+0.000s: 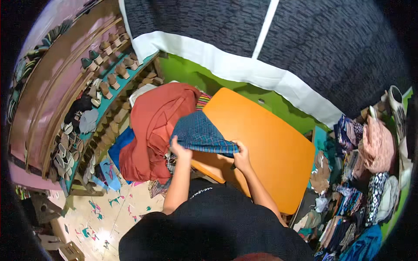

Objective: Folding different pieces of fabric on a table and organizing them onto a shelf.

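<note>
left hand (179, 149) clenched on blue checked cloth (201, 134), its 7 o'clock corner | right hand (241, 153) gripping its 4 o'clock corner | one orange table (265, 148) | one red cloth heap (152, 126) at 9 o'clock

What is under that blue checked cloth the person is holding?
The blue checked cloth lies partly on the orange table and partly over the red cloth pile. Both hands, left and right, grip its near edge. Anything beneath its middle is covered.
</note>
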`<state>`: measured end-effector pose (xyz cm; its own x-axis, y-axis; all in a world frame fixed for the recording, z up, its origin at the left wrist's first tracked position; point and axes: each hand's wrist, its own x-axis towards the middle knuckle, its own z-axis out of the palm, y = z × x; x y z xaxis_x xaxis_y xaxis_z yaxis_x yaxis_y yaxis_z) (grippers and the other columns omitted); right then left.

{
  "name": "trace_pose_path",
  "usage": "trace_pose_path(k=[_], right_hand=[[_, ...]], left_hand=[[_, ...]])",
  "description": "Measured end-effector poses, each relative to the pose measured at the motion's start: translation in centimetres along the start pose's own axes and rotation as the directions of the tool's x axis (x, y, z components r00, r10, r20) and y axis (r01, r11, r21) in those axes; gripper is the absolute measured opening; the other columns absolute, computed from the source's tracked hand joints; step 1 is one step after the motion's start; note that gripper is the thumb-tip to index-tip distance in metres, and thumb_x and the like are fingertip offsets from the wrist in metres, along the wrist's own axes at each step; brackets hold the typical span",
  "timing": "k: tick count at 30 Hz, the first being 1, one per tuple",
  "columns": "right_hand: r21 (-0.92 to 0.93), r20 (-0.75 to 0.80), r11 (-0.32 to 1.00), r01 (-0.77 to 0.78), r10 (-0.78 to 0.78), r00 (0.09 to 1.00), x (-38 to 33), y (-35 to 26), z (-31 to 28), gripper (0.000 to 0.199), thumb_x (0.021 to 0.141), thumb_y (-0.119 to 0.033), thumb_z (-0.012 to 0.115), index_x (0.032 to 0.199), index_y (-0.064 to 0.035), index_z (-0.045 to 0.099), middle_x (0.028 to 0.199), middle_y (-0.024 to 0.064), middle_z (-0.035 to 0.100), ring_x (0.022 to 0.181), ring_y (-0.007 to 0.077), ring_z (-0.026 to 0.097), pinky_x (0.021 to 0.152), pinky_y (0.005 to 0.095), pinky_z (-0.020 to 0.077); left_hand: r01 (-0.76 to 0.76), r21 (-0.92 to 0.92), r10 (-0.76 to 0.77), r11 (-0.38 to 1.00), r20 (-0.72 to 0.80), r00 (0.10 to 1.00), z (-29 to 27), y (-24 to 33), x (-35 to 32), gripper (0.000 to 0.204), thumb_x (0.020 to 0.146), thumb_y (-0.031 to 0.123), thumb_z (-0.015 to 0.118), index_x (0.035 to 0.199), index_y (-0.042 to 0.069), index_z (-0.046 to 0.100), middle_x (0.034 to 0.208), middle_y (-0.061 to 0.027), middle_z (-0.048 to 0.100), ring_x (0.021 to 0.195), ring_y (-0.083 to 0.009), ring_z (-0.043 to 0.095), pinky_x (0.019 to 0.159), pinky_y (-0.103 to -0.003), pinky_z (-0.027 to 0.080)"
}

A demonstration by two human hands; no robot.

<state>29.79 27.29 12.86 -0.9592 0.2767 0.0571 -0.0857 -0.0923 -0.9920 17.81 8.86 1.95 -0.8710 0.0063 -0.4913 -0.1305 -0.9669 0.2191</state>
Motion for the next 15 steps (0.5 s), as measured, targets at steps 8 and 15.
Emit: trace_pose_path(k=[8,15], right_hand=[[-0.444,0.053,0.886,0.138,-0.128,0.990,-4.1,-3.4,-6.0,0.012,0.064,-0.003,0.066,0.074,-0.0011,0.060,0.064,0.0033,0.057,0.061,0.0053,0.050,0.055,0.0211,0.0413],[-0.485,-0.113,0.845,0.224,-0.315,0.942,-4.7,-6.1,-9.9,0.012,0.062,0.006,0.057,0.072,0.0009,0.059,0.066,0.0037,0.059,0.060,0.0075,0.053,0.055,0.0214,0.0426]], left_hand=[[-0.174,0.004,0.170,0.985,-0.234,0.957,-5.2,0.2,0.8,0.025,0.068,0.012,0.055,0.090,0.001,0.049,0.098,-0.0116,0.054,0.083,-0.0282,0.055,0.073,-0.045,0.045],[-0.282,0.067,0.285,0.957,-0.052,0.957,5.4,2.8,-3.4,0.022,0.073,0.030,0.052,0.069,0.009,0.049,0.076,-0.0059,0.056,0.069,-0.0227,0.053,0.071,-0.039,0.045]])
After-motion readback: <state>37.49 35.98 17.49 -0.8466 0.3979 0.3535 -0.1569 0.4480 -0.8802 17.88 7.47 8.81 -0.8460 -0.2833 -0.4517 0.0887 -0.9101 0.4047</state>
